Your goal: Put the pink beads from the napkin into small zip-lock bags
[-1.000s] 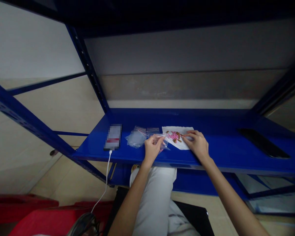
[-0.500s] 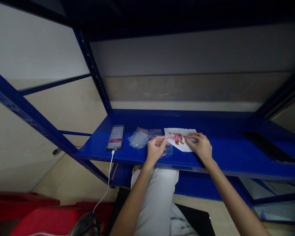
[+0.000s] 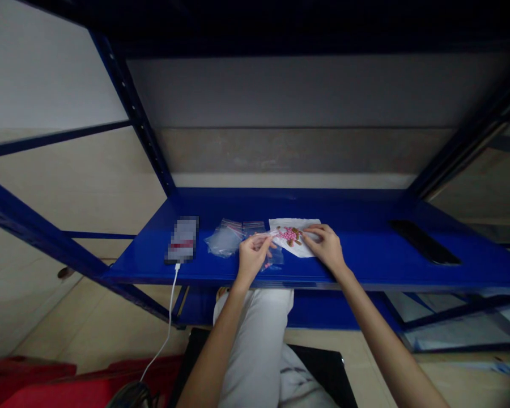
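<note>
Pink round beads (image 3: 287, 233) and small brown pieces (image 3: 297, 242) lie in a pile on a sheet of white paper (image 3: 306, 250). Pinched in my left hand (image 3: 251, 258) is a small clear plastic bag (image 3: 272, 233), its end pointing at the pile's left side. My right hand (image 3: 328, 248) rests over the paper's right part with thumb and fingertips closed at the pile's edge; whatever is between them is too small to make out. Under and beside my left hand lies another clear bag (image 3: 276, 258) with a few pink bits in it.
More clear zip bags (image 3: 226, 239) lie left of my left hand. Farther left, a phone (image 3: 182, 240) is plugged into a white cable (image 3: 170, 317) hanging over the edge. A black flat object (image 3: 425, 242) lies right on the blue shelf (image 3: 357, 226). Blue uprights (image 3: 131, 107) stand at the sides.
The view has shifted right, so everything appears farther left. My right fingertips have come slightly closer to the pile. My left hand keeps its pinch on the bag.
</note>
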A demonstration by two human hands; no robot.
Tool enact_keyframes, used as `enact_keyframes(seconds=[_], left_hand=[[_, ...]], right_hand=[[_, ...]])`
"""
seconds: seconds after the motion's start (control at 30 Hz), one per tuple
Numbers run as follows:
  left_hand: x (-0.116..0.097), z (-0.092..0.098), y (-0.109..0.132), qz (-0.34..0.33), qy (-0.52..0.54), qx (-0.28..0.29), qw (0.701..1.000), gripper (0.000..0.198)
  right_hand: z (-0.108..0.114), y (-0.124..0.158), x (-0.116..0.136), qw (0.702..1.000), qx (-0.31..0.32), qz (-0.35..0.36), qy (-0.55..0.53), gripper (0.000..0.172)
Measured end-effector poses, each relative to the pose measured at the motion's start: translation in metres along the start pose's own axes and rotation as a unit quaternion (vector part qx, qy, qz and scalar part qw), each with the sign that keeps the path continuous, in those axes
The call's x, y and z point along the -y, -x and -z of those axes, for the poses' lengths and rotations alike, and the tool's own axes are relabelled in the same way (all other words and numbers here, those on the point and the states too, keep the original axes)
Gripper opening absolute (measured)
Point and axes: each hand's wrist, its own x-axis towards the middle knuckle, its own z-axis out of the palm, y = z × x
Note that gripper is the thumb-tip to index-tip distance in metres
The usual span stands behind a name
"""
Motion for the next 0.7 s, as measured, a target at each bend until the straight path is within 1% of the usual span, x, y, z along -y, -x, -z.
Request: enact_keyframes(seconds=[0.07, 0.13, 0.27, 0.37, 0.57, 0.7], left_hand=[[0.0, 0.0, 0.0, -0.001, 0.005, 0.004, 1.0, 0.023], [0.0, 0.0, 0.0, 0.013, 0.006, 0.006, 1.0, 0.024], [-0.001, 0.0, 0.001, 0.05, 0.009, 0.025, 0.998, 0.026], [0.0, -0.001, 0.001, 0.063, 0.006, 0.046, 0.997, 0.025], [0.001, 0.0, 0.001, 0.072, 0.003, 0.066, 0.995, 0.026], [0.001, 0.001, 0.001, 0.079, 0.006, 0.11, 0.991, 0.028]], right_hand=[[0.001, 0.0, 0.002, 1.0, 0.014, 0.016, 0.018, 0.027], [0.001, 0.0, 0.005, 0.999, 0.02, 0.032, 0.038, 0.026], [-0.001, -0.002, 0.008, 0.996, 0.003, 0.058, 0.065, 0.024], [-0.002, -0.003, 0.01, 0.994, -0.006, 0.072, 0.084, 0.022], [0.0, -0.004, 0.014, 0.992, 0.008, 0.056, 0.108, 0.02], [-0.002, -0.006, 0.011, 0.994, 0.024, 0.049, 0.099, 0.019]])
